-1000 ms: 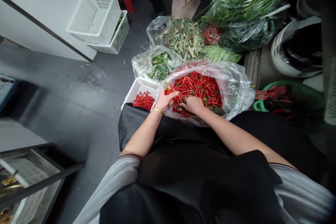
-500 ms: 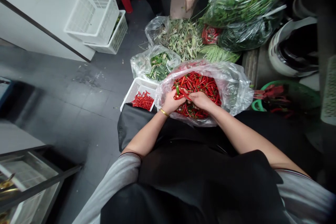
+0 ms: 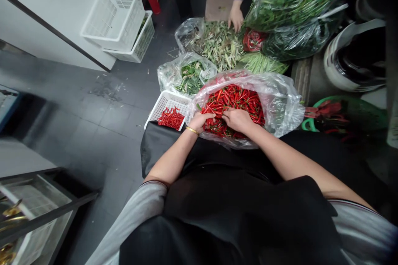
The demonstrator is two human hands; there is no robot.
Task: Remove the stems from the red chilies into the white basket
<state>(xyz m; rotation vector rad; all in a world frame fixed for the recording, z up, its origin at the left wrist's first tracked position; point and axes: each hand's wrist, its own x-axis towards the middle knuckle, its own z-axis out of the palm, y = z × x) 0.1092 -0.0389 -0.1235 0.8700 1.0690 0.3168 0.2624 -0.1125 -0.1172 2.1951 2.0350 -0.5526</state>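
A clear plastic bag (image 3: 281,101) full of red chili peppers (image 3: 238,97) lies open in front of my lap. Over its left side, my left hand (image 3: 199,122) is closed around a few chili peppers, its thumb lying across them. My right hand (image 3: 239,120) reaches into the pile with fingers pinched at a chili pepper, the fingertips partly hidden. A small gap separates the two hands. Left of the bag stands a white perforated basket (image 3: 152,109) holding picked-out red chili peppers (image 3: 171,119).
Beyond are a bag of green leaves (image 3: 192,78), a heap of pale dry-looking leaves (image 3: 222,45) and bagged greens (image 3: 298,4). A co-worker's hand (image 3: 236,17) touches the heap. White crates (image 3: 116,18) stand left; a white bucket (image 3: 331,60) and green basket (image 3: 307,124) are right.
My hands have come apart; the right one has moved from the left hand's peppers down to the pile. The co-worker's hand has reached onto the leaf heap, and their other hand now shows.
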